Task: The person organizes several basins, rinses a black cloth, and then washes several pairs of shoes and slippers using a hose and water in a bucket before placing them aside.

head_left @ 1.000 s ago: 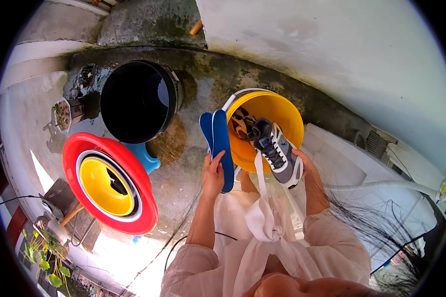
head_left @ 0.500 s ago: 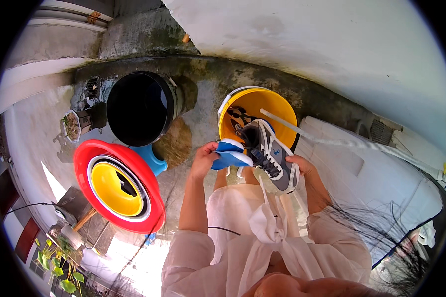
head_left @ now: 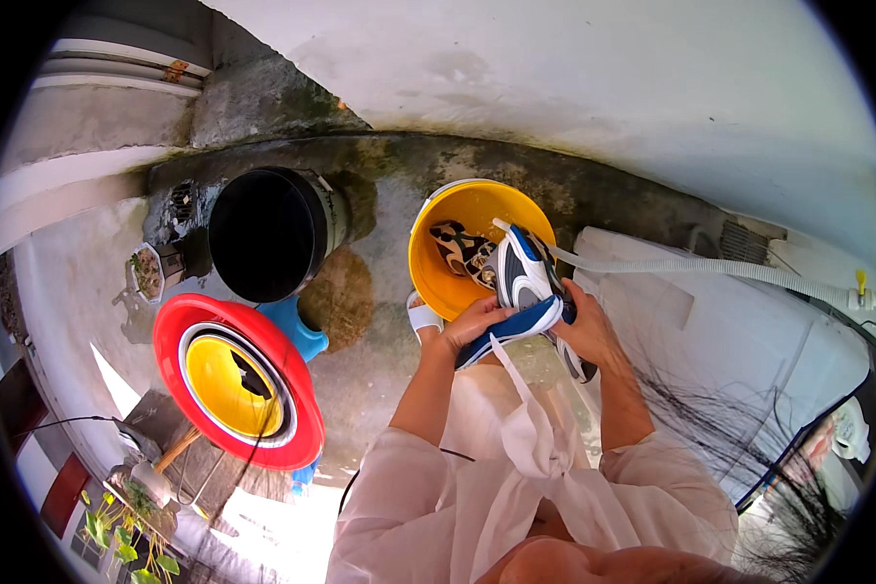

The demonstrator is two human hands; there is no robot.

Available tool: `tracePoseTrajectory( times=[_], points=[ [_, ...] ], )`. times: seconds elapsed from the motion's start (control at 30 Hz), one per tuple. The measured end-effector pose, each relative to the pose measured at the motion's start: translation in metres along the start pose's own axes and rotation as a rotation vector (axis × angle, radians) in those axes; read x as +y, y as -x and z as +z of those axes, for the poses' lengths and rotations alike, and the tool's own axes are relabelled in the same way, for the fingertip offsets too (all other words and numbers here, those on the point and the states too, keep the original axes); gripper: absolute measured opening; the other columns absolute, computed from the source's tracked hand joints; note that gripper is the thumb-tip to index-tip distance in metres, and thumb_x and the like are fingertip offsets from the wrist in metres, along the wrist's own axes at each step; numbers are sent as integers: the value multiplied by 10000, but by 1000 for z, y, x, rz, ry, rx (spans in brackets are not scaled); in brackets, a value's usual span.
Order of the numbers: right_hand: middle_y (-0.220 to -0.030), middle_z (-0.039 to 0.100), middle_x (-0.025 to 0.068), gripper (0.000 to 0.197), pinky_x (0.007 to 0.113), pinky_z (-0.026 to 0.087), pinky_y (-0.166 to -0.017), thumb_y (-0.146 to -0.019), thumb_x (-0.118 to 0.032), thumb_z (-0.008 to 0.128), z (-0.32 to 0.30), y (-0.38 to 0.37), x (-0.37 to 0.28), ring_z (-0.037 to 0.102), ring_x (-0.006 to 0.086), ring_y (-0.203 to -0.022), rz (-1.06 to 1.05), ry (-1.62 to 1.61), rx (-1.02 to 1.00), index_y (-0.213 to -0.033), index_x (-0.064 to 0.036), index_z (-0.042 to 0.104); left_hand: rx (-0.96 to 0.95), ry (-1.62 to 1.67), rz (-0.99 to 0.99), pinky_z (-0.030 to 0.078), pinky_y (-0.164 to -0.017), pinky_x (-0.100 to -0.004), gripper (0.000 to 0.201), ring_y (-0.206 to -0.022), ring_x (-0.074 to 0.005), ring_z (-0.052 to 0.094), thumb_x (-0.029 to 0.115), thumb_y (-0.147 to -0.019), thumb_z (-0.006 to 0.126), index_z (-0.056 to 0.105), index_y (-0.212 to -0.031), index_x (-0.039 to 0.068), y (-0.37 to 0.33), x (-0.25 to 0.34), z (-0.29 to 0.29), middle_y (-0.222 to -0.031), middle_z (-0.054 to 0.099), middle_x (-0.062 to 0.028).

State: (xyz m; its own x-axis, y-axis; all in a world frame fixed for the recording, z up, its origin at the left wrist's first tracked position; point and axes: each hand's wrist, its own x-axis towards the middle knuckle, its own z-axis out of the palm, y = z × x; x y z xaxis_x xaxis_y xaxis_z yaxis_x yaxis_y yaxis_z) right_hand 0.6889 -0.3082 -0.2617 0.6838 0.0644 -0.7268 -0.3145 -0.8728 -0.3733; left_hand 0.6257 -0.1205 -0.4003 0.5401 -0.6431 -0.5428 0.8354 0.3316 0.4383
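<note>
My left hand [head_left: 473, 325] pinches the end of a blue insole [head_left: 508, 329] with a white edge, in front of my body. The insole lies against a grey and white sneaker [head_left: 530, 280], which tilts over the rim of a yellow bucket [head_left: 428, 209]. My right hand [head_left: 589, 329] is closed round the near end of the sneaker, partly hidden behind it. More grey and white shoe shows below my hands; whether it is the same sneaker I cannot tell. Inside the bucket lie dark, pale-patterned shoes [head_left: 457, 245].
A black bucket [head_left: 268, 234] stands at the left. Nearer are a red basin [head_left: 175, 360] with smaller basins nested in it and a light blue stool [head_left: 292, 326]. At right, a ribbed hose [head_left: 711, 265] crosses a white appliance [head_left: 642, 321]. A potted plant [head_left: 146, 271] stands far left.
The sneaker has turned and tilted over the bucket. My left hand has moved right with the insole, bringing it against the shoe. The view has shifted slightly.
</note>
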Motion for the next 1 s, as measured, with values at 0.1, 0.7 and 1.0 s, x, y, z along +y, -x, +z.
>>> tracePoseTrajectory(
  times=[0.1,0.7,1.0],
  points=[
    [-1021,540,218,711,396,428,-806,-695,-460,639,2,9,-14,535,354,-953,-58,131,112,-1254,-76,425,56,-49,-47,465,-666,-188,403,-761,-83,559,269,-851,563,471,-1206,100,12,8,16,-984,574,-14],
    [-1423,49,255,922,477,304,-977,-690,-382,674,219,-210,75,311,440,-1219,-139,712,-197,-1403,-174,128,617,915,759,356,-424,-310,589,-387,-194,429,590,-825,320,552,-860,51,212,-129,-91,-499,502,-88],
    [-890,651,96,350,379,502,-695,-666,-360,667,120,-215,-93,617,286,-830,-328,1102,-504,-873,-78,664,648,1044,729,347,-444,-305,583,-411,-204,441,624,-777,340,536,-655,88,180,-288,-184,-479,483,-68]
  ],
)
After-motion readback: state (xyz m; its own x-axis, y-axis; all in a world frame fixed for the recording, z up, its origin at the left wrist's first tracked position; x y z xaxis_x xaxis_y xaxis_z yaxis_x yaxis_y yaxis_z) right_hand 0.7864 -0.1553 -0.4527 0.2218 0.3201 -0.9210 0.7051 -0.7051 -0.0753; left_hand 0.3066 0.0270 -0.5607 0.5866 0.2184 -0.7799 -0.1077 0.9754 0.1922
